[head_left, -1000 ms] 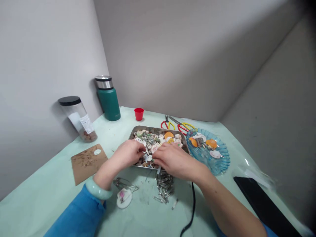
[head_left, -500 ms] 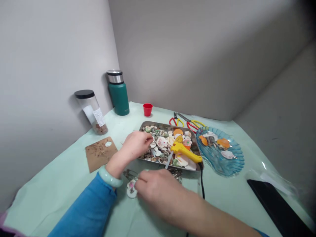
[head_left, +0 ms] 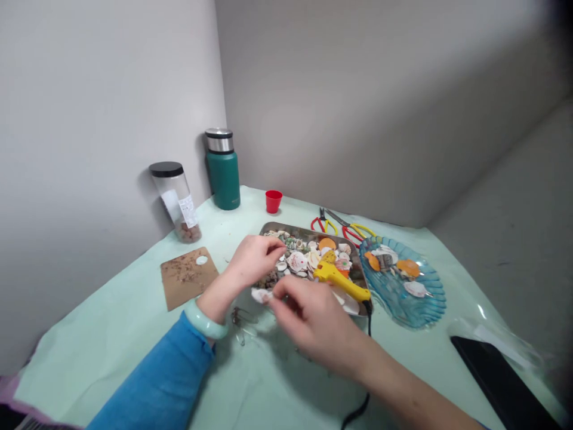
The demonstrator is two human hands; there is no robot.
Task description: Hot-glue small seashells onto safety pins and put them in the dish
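Observation:
My right hand point(head_left: 320, 319) pinches a small white shell point(head_left: 261, 295) with a pinkish mark between thumb and forefinger, just in front of the tray. My left hand point(head_left: 255, 260) hangs over the left side of the metal tray point(head_left: 366, 280), its thumb and fingers drawn together. Whether it holds anything small is hidden. Many shells point(head_left: 296, 261) fill the tray. Across its right side lies a yellow glue gun point(head_left: 342, 279) with a black cord. Several thin metal pins point(head_left: 242, 322) lie on the cloth below my left wrist.
A brown board point(head_left: 185, 280) with dark specks lies left. Behind stand a black-lidded jar point(head_left: 176, 200), a green bottle point(head_left: 224, 179) and a red cup point(head_left: 273, 202). Scissors point(head_left: 353, 230) and pliers point(head_left: 323, 222) lie behind the tray. Right are a blue dish point(head_left: 430, 292) and a black flat object point(head_left: 501, 376).
My right hand has lifted the shell from the pins up toward the tray's front edge, tilting it. My left hand has stayed over the tray. The view has shifted slightly.

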